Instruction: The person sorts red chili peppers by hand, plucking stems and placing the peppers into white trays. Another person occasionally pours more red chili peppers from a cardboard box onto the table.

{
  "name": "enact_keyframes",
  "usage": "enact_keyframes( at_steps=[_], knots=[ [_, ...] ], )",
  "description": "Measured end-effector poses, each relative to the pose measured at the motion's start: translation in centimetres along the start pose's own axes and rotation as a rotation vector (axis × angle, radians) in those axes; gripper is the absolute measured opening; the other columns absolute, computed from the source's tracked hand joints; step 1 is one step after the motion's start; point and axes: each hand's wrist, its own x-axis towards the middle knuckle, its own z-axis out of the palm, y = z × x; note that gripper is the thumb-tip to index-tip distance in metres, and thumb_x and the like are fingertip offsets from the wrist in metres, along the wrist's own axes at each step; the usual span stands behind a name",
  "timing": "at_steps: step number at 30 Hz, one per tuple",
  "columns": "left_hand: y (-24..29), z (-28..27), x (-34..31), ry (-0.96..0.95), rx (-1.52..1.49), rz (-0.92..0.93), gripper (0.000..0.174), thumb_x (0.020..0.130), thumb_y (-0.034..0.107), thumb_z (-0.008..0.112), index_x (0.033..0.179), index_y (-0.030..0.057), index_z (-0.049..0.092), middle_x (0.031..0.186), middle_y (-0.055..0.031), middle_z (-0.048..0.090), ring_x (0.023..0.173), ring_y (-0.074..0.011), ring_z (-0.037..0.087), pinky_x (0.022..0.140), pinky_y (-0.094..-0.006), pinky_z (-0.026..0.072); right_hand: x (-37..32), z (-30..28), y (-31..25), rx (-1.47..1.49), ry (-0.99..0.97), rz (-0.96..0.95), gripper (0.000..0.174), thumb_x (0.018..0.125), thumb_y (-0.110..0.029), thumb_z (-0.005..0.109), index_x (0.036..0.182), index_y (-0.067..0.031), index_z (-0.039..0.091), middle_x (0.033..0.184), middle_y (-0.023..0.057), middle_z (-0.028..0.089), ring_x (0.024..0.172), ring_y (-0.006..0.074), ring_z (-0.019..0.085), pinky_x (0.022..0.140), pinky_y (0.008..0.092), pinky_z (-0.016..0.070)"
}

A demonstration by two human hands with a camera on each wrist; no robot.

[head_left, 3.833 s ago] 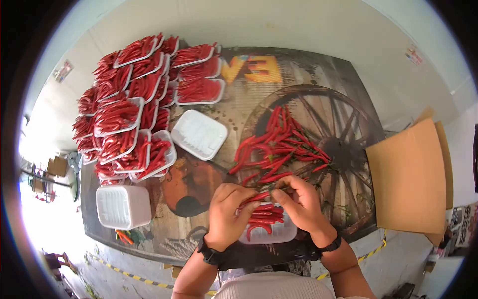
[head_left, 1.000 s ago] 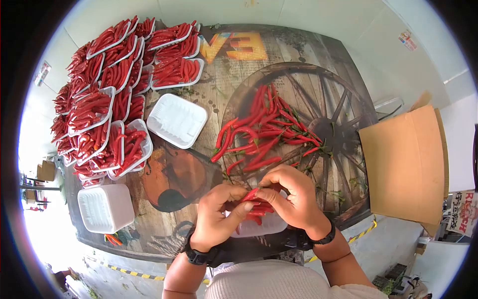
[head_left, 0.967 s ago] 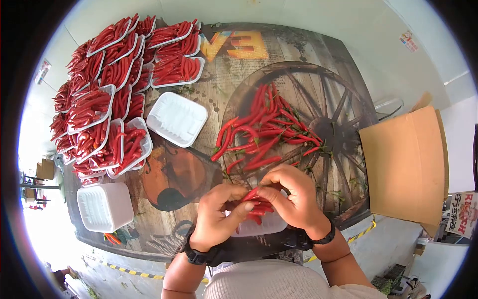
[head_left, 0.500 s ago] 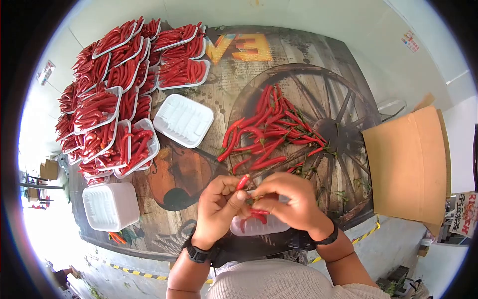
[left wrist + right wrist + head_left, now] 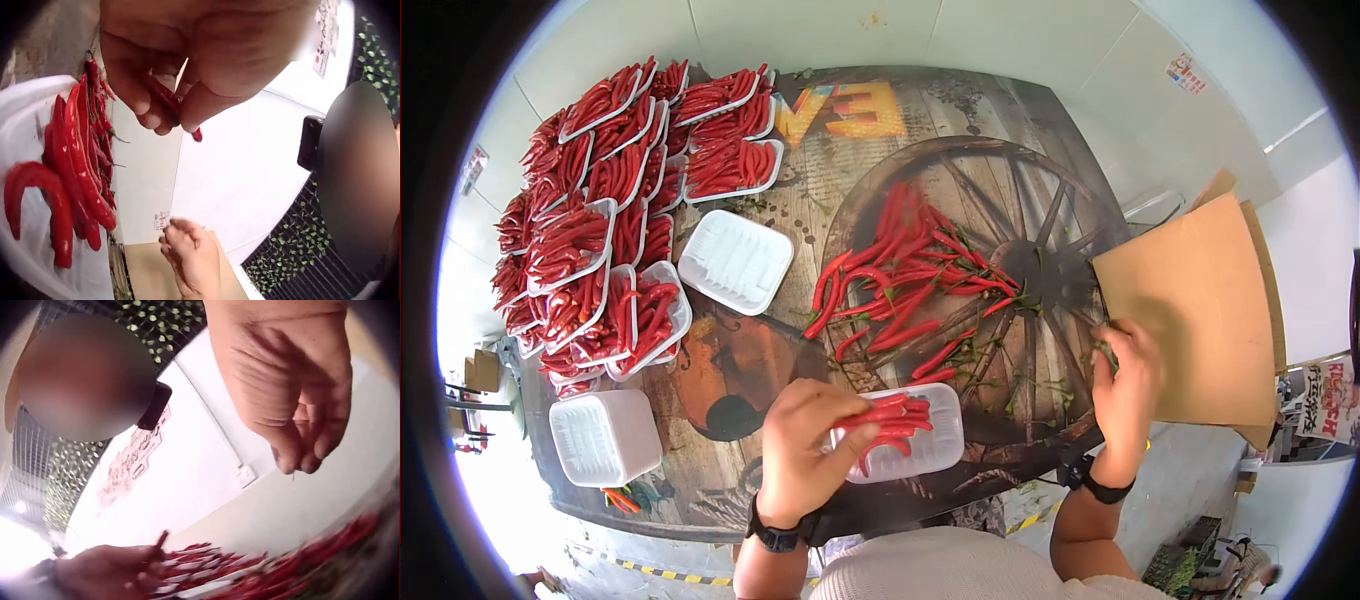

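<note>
My left hand (image 5: 808, 445) pinches a red chili pepper (image 5: 165, 95) between thumb and fingers; its tip pokes out past them in the left wrist view. Right below that hand, near the table's front edge, a white plastic tray (image 5: 943, 432) holds several red chilies (image 5: 69, 162) laid side by side, one of them sharply curved. My right hand (image 5: 1128, 385) is out at the right, in front of the cardboard box (image 5: 1200, 310). Its fingertips meet in the right wrist view, and a thin bit like a chili stem (image 5: 293, 477) sticks out below them.
Loose red chilies with green stems (image 5: 910, 285) lie mid-table. Filled trays (image 5: 565, 245) are piled high at the back left. A single white tray (image 5: 738, 262) lies beside them, with a stack of trays (image 5: 605, 440) nearer. Stem scraps (image 5: 1015, 385) litter the table's right side.
Both hands were together over the tray, working at a chili. The right hand has since swung away to the right toward the cardboard; the left keeps a chili near the tray.
</note>
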Motion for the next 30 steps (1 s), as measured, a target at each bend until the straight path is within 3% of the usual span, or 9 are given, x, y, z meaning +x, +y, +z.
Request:
enact_keyframes(
  at_steps=[3, 4, 7, 12, 16, 19, 21, 27, 30],
  knots=[
    [0.5, 0.5, 0.4, -0.104, 0.194, 0.155, 0.026, 0.065, 0.011, 0.084, 0.089, 0.0077, 0.075, 0.082, -0.0074, 0.062, 0.079, -0.0292, 0.059, 0.071, -0.0395, 0.0482, -1.2, 0.4, 0.0, 0.033, -0.052, 0.019, 0.021, 0.076, 0.002, 0.071, 0.095, -0.0043, 0.07, 0.103, 0.0123, 0.066, 0.091, 0.0323, 0.064, 0.076, 0.0378, 0.0511],
    [0.5, 0.6, 0.3, -0.165, 0.208, 0.181, 0.027, 0.063, 0.011, 0.085, 0.087, 0.0084, 0.075, 0.082, -0.0069, 0.061, 0.079, -0.0282, 0.059, 0.071, -0.0385, 0.048, -1.2, 1.2, -1.2, 0.301, -0.174, 0.124, 0.021, 0.075, 0.0, 0.074, 0.095, -0.0049, 0.071, 0.1, 0.0125, 0.067, 0.09, 0.0324, 0.065, 0.074, 0.0393, 0.0515],
    [0.1, 0.8, 0.0, -0.241, 0.22, 0.219, 0.029, 0.058, 0.014, 0.088, 0.085, 0.0107, 0.075, 0.079, -0.0049, 0.061, 0.076, -0.0272, 0.058, 0.068, -0.0383, 0.0468, -0.9, 3.3, -5.4, 0.563, -0.297, -0.183, 0.022, 0.073, -0.004, 0.078, 0.094, -0.0058, 0.072, 0.093, 0.0108, 0.066, 0.092, 0.0324, 0.064, 0.078, 0.041, 0.051],
    [-0.1, 0.8, 0.2, -0.29, 0.371, 0.242, 0.03, 0.056, 0.015, 0.088, 0.079, 0.0111, 0.069, 0.077, -0.0039, 0.06, 0.076, -0.0274, 0.057, 0.07, -0.0407, 0.0454, -0.1, 5.4, -7.4, 0.541, -0.463, -0.262, 0.025, 0.072, -0.004, 0.078, 0.096, -0.0056, 0.071, 0.094, 0.0114, 0.064, 0.096, 0.0336, 0.061, 0.081, 0.0423, 0.0495],
    [0.0, 1.0, 0.2, -0.279, 0.398, 0.216, 0.03, 0.057, 0.015, 0.088, 0.078, 0.0109, 0.068, 0.076, -0.0038, 0.059, 0.077, -0.0275, 0.056, 0.072, -0.0413, 0.0453, -0.4, 5.6, -6.9, 0.527, -0.488, -0.243, 0.02, 0.075, -0.004, 0.074, 0.095, -0.0032, 0.068, 0.095, 0.0114, 0.064, 0.096, 0.034, 0.06, 0.08, 0.0446, 0.0487],
    [-0.2, 0.6, 0.4, -0.258, 0.31, 0.21, 0.03, 0.06, 0.017, 0.089, 0.08, 0.0098, 0.068, 0.079, -0.0043, 0.06, 0.078, -0.0277, 0.057, 0.072, -0.04, 0.0458, 0.0, 5.1, -6.8, 0.587, -0.313, -0.23, 0.022, 0.076, -0.003, 0.074, 0.098, -0.0033, 0.068, 0.095, 0.0125, 0.066, 0.093, 0.0347, 0.061, 0.078, 0.0435, 0.0489],
    [-0.5, 0.5, 0.4, -0.146, 0.217, 0.182, 0.032, 0.064, 0.019, 0.089, 0.086, 0.0077, 0.069, 0.083, -0.0061, 0.062, 0.08, -0.0268, 0.058, 0.072, -0.038, 0.0471, -0.1, 4.3, -7.2, 0.673, -0.21, -0.059, 0.024, 0.078, -0.002, 0.074, 0.101, -0.0038, 0.068, 0.094, 0.0135, 0.067, 0.088, 0.0359, 0.063, 0.077, 0.0427, 0.0494],
    [0.2, 0.6, 0.6, 0.171, 0.186, 0.255, 0.042, 0.063, 0.014, 0.088, 0.1, 0.0048, 0.071, 0.087, -0.0078, 0.063, 0.083, -0.027, 0.059, 0.074, -0.0369, 0.0467, -1.8, 2.9, -9.5, 0.918, -0.349, -0.245, 0.026, 0.073, -0.001, 0.079, 0.097, -0.0047, 0.07, 0.089, 0.0113, 0.07, 0.08, 0.0316, 0.066, 0.071, 0.0394, 0.0512],
    [-0.4, 0.4, 0.5, 0.073, 0.2, 0.266, 0.033, 0.065, 0.014, 0.087, 0.095, 0.007, 0.074, 0.088, -0.0061, 0.063, 0.083, -0.0262, 0.059, 0.073, -0.037, 0.048, -2.5, 3.3, -10.6, 1.043, -0.336, -0.243, 0.027, 0.071, -0.001, 0.082, 0.095, -0.006, 0.07, 0.089, 0.01, 0.071, 0.078, 0.0301, 0.067, 0.069, 0.0378, 0.0517]
  ],
)
